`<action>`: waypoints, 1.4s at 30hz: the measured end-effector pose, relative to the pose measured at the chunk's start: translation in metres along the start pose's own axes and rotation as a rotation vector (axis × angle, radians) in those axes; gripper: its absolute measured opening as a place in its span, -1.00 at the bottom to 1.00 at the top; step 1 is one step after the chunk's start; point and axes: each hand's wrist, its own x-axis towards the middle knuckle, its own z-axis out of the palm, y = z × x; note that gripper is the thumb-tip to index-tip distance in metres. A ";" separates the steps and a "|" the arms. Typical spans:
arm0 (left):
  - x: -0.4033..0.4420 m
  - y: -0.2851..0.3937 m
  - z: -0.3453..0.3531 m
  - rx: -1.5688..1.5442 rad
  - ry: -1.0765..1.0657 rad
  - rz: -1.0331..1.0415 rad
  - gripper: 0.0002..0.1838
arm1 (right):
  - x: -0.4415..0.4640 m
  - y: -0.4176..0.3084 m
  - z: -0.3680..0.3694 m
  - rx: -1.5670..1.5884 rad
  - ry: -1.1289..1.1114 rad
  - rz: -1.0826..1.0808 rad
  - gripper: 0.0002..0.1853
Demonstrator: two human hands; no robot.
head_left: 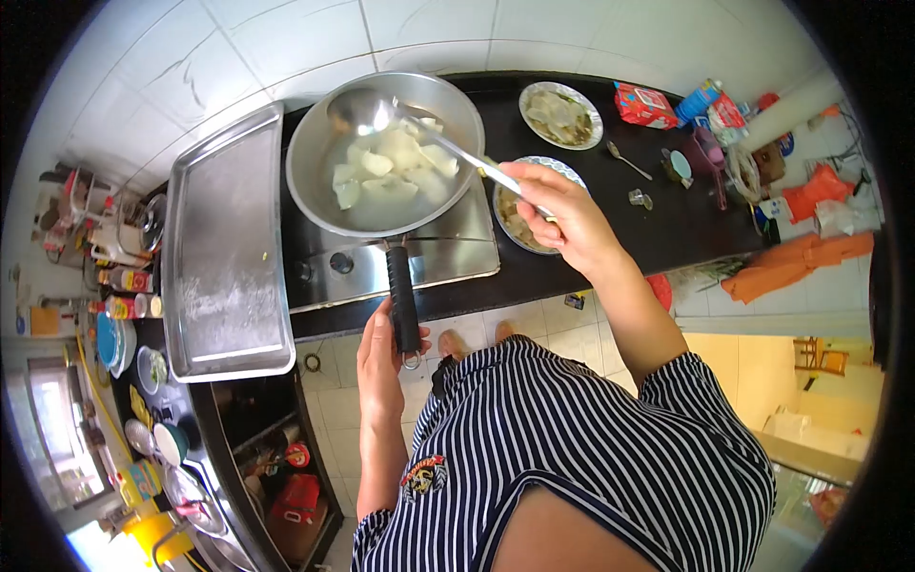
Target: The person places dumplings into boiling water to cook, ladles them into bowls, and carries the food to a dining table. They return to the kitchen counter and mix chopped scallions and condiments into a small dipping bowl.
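A large metal pan (307, 181) sits on the steel stove, with pale, flat pieces of food (393, 170) in cloudy liquid. My right hand (562, 214) is closed round the handle of a metal ladle (362, 112), whose bowl is over the far side of the pan. Beside the pan's black handle (401, 286) is my left hand (379, 357), its fingers against the handle's near end and partly hidden behind it. Partly under my right hand stands a patterned bowl of food (515, 221). Farther back is a second bowl (560, 116) with similar pieces in it.
A large metal tray (227, 257) lies left of the pan. On the black counter (629, 229) to the right are a spoon (629, 161), a red packet (645, 105), a blue can (699, 102) and a small cup (677, 166). Tiled wall rises behind the stove.
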 end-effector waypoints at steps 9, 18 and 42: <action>0.007 -0.021 -0.010 0.031 0.111 0.026 -0.43 | -0.035 -0.049 -0.076 0.005 0.240 -0.487 -0.74; -0.018 -0.102 0.000 -0.023 0.407 -0.159 -0.48 | 0.010 -0.061 -0.204 -0.363 0.477 -0.475 -0.80; -0.094 -0.335 0.059 -0.048 0.664 -0.479 -0.63 | 0.083 -0.038 -0.343 -1.206 0.190 -0.977 -0.70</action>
